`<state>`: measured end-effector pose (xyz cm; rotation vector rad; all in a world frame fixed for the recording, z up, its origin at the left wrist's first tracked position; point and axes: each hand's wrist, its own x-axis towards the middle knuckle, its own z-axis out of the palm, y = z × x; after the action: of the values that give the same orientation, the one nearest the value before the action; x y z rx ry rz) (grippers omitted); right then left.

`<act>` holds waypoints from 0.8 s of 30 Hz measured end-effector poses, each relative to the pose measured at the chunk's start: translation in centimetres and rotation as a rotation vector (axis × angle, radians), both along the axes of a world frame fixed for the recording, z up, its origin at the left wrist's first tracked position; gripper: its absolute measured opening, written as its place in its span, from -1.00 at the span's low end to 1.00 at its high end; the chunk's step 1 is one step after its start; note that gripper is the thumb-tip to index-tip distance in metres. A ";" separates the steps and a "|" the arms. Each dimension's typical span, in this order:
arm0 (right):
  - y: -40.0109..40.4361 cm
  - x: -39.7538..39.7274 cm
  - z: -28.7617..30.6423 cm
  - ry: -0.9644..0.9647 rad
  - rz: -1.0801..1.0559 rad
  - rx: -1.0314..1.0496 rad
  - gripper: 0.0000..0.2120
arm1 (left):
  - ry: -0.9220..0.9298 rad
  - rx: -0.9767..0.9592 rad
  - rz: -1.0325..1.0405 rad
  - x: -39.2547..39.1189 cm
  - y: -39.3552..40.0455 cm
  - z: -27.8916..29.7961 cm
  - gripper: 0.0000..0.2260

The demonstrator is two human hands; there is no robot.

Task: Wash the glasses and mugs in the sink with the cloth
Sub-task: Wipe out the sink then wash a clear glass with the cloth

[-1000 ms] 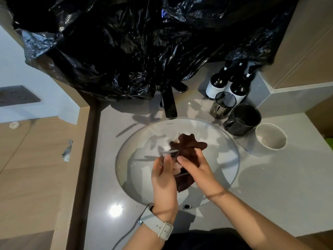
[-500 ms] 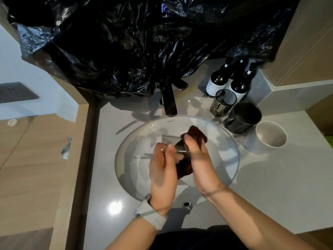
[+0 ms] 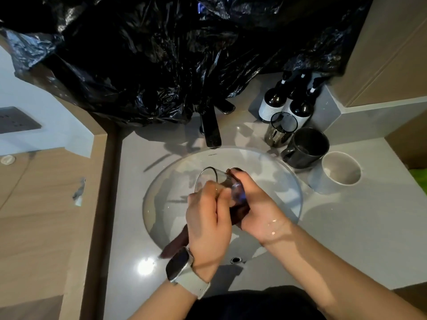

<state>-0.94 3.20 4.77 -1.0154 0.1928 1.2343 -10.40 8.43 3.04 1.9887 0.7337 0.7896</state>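
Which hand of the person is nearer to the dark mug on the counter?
Right. The right hand is over the sink, below and left of the dark mug, gripping the brown cloth. The left hand, holding the clear glass, is farther left.

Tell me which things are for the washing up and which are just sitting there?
For the job:
glass, held in the left hand
cloth, gripped by the right hand
sink
tinted glass, black mug and white mug, waiting beside it

Just lying about:
bottles
black bag
tap, not running
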 end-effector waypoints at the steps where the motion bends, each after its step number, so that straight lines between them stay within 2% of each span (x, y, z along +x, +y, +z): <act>1: 0.0 0.4 0.5 0.083 0.042 0.008 -0.74 | -0.003 0.081 -0.035 -0.3 0.2 -0.2 -0.81; 3: 0.0 0.6 0.3 0.086 0.076 0.017 -0.70 | -0.001 0.038 -0.031 -0.6 0.4 -0.3 -0.76; 5: 0.0 -0.2 -0.4 -0.088 0.034 0.003 -0.67 | -0.019 -0.257 0.042 -0.5 0.3 0.2 -0.72; 8: 0.1 -1.8 -1.7 -0.528 -0.084 -0.120 -0.66 | -0.055 -0.744 0.134 0.1 1.1 1.2 -0.69; 11: -1.1 -1.7 -3.7 -1.027 -0.036 -0.078 -0.57 | -0.026 -1.192 0.153 0.7 3.1 1.2 -0.72; 14: -2.6 -0.4 -5.4 -1.282 0.098 -0.016 -0.49 | 0.067 -1.450 0.171 1.1 3.8 1.5 -0.73; 18: -3.7 1.1 -5.4 -1.256 0.289 0.047 -0.36 | 0.062 -1.571 0.151 1.3 3.7 2.1 -0.69; 21: -4.2 1.9 -4.6 -1.169 0.493 0.038 -0.35 | 0.036 -1.552 0.180 0.9 3.0 1.8 -0.67; 24: -4.3 2.2 -3.5 -0.992 0.611 0.068 -0.29 | -0.043 -1.481 0.221 0.3 1.9 1.1 -0.70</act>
<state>1.24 -1.07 1.23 -1.5675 -0.9823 1.1027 -10.06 10.36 4.12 0.5538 1.0623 0.1954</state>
